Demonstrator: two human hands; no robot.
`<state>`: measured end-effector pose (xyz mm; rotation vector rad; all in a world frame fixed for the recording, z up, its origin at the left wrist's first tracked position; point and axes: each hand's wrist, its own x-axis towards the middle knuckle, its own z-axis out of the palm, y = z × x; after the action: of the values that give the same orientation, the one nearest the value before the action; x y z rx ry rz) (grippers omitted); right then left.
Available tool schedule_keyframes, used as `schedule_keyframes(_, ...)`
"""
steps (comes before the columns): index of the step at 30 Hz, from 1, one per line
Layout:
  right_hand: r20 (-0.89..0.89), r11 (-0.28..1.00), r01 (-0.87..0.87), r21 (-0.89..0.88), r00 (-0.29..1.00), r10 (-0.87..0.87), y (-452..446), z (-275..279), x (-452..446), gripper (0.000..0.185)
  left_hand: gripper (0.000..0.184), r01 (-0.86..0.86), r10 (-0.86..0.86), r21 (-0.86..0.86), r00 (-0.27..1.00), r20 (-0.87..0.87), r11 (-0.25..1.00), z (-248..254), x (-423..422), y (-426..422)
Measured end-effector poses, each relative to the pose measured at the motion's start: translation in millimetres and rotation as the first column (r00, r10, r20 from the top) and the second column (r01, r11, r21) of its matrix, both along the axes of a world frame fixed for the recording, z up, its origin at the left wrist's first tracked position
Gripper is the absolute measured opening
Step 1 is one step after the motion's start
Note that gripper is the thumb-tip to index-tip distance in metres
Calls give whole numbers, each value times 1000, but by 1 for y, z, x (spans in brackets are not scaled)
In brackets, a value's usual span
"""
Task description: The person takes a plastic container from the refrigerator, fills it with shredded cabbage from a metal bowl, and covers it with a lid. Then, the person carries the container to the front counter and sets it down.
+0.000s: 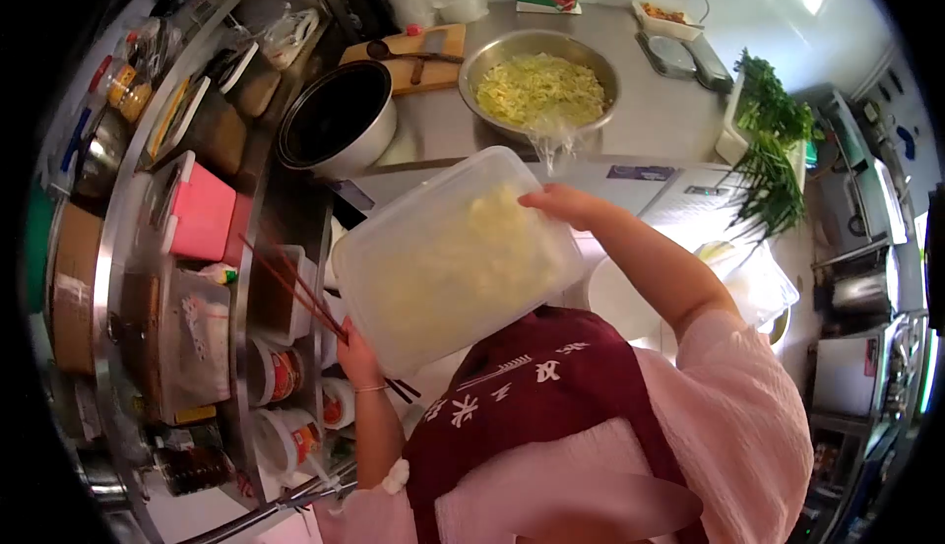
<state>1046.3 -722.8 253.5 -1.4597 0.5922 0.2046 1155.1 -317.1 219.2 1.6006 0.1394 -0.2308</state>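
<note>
A translucent rectangular plastic container point(453, 258) is tilted in front of my chest, with pale yellow contents blurred behind its surface. My right hand point(564, 205) grips its far right edge. My left hand point(360, 355) is at its near left side, closed around long dark red chopsticks point(300, 293) and against the container's edge; some of its fingers are hidden. Beyond the container, a large steel bowl point(612, 91) on the counter holds shredded pale green and yellow vegetable. A crumpled clear plastic bag point(556, 140) hangs at the bowl's near rim.
Left of the bowl are a round pot point(369, 145) with a black interior and a wooden cutting board point(443, 42) bearing spoons. Shelves point(261, 165) packed with boxes and tubs line my left. Leafy greens point(773, 111) hang over the counter's right end, near a kitchen scale point(669, 55).
</note>
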Motion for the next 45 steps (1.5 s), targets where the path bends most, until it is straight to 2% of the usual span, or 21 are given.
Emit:
schedule_keyframes(2,-34,997,-63,-40,997,62,-12,15,39,59,42,-62,61,50,998,35,997,-6,13,-6)
schedule_keyframes(4,-96,964,-202,-175,978,187,-24,22,70,66,41,-176,165,130,982,87,976,-9,25,-15)
schedule_keyframes(5,-40,946,-261,-191,965,258,-41,-8,96,73,41,-210,204,115,977,63,971,-4,28,-24)
schedule_keyframes(6,-38,945,-268,-186,963,266,-49,-15,113,73,41,-218,211,121,975,64,968,3,31,-34)
schedule_keyframes(8,-25,857,-157,-490,986,167,-55,-22,147,71,41,-160,156,59,986,59,985,10,35,-49)
schedule_keyframes(9,-101,818,-258,-514,965,241,-60,1,156,76,41,-167,163,65,985,55,984,4,39,-53)
schedule_keyframes(10,-106,820,-267,-506,963,248,-66,-4,170,76,41,-184,179,86,981,69,979,-6,44,-56)
schedule_keyframes(12,-112,723,-306,-619,946,304,-80,-20,197,77,41,-205,197,106,977,80,973,-15,52,-64)
schedule_keyframes(14,-130,695,-312,-648,944,302,-93,-37,221,76,40,-191,193,-40,980,54,981,-18,60,-79)
schedule_keyframes(15,-143,669,-312,-675,944,296,-97,-38,226,76,40,-189,190,-36,980,49,981,-23,65,-83)
schedule_keyframes(18,-157,701,-319,-638,945,286,-112,-37,233,73,39,-270,269,30,963,28,962,-29,80,-96)
schedule_keyframes(22,-95,677,-230,-699,968,230,-131,-48,236,72,40,-163,162,41,987,13,986,-10,96,-122)
schedule_keyframes(24,-107,744,-215,-633,976,191,-140,-42,231,71,40,-139,138,45,990,27,989,-6,107,-131)
schedule_keyframes(26,-101,736,-209,-644,977,190,-141,-44,231,70,47,-167,151,161,983,109,973,-3,117,-134)
schedule_keyframes(29,-113,748,-211,-629,977,181,-142,-41,230,69,42,-116,106,170,992,68,979,21,121,-144)
schedule_keyframes(33,-112,776,-171,-607,985,129,-141,-40,233,68,43,-158,162,181,987,-2,971,14,141,-141)
schedule_keyframes(37,-205,808,-238,-538,967,148,-155,-21,232,65,44,-99,91,164,994,53,982,-2,158,-152)
schedule_keyframes(40,-171,807,-175,-564,981,93,-174,-19,227,63,49,-63,58,148,997,44,987,-13,172,-166)
schedule_keyframes(42,-228,771,-182,-610,972,49,-194,-31,224,62,52,-30,-10,420,996,94,907,-35,184,-173)
schedule_keyframes(44,-227,786,-149,-600,974,11,-196,-12,214,62,55,14,-29,370,999,34,929,-33,193,-189)
schedule_keyframes(45,-218,799,-111,-591,975,-26,-204,-6,204,61,56,33,-69,340,993,95,940,-26,189,-209)
